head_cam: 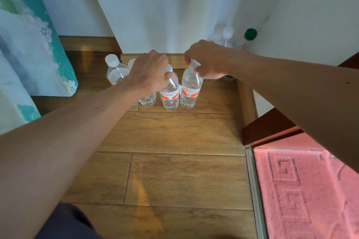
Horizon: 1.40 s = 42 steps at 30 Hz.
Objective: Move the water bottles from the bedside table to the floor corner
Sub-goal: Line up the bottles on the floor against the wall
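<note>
Forearms reach over wood floor [174, 161]. Left hand [149, 72] grips the neck of left red-labelled bottle [169, 95]; right hand [206, 60] pinches the cap of right red-labelled bottle [190, 91]. Both stand upright, touching, clear liquid inside. White-capped bottle [116, 72] stands near; green-capped bottle [250, 34] sits in the corner.

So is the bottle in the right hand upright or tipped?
Upright: the bottle stands on its base on the floor, right hand gripping its top.
</note>
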{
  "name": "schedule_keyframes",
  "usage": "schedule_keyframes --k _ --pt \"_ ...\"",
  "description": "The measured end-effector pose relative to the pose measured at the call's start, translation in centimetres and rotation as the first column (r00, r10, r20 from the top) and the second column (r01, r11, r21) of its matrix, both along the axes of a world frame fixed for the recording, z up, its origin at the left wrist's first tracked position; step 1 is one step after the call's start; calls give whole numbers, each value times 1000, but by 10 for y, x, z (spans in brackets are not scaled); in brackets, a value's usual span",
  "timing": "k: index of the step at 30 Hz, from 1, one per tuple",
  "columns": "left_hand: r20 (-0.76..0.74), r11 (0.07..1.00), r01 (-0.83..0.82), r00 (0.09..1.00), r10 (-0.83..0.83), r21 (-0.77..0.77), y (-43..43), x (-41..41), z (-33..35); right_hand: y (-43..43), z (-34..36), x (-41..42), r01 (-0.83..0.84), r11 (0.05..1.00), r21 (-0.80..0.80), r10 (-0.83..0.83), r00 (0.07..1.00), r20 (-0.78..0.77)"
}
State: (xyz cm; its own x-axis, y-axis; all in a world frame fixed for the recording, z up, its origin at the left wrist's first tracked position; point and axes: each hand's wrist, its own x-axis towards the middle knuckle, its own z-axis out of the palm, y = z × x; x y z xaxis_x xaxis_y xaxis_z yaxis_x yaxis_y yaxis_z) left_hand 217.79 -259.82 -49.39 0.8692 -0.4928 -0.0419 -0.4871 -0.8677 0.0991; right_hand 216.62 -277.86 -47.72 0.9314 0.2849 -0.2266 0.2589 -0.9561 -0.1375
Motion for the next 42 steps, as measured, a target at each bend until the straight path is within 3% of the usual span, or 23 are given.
schedule_keyframes --k 15,23,30,35,42 --pt "53 998 -41 998 43 -39 -6 11 -15 1 -9 11 -65 996 55 66 997 -27" --pt "38 996 10 999 -6 -89 2 16 -22 6 -15 9 -16 993 113 13 1000 25" --pt "-75 965 146 983 -166 -219 10 17 -23 7 -26 12 82 996 30 -82 997 7" --pt "-132 973 113 981 -142 -201 11 18 -23 14 -18 10 121 992 43 -121 993 -9" --pt "-100 975 97 988 -119 -202 9 16 -21 16 -10 1 84 994 -68 -85 996 -17"
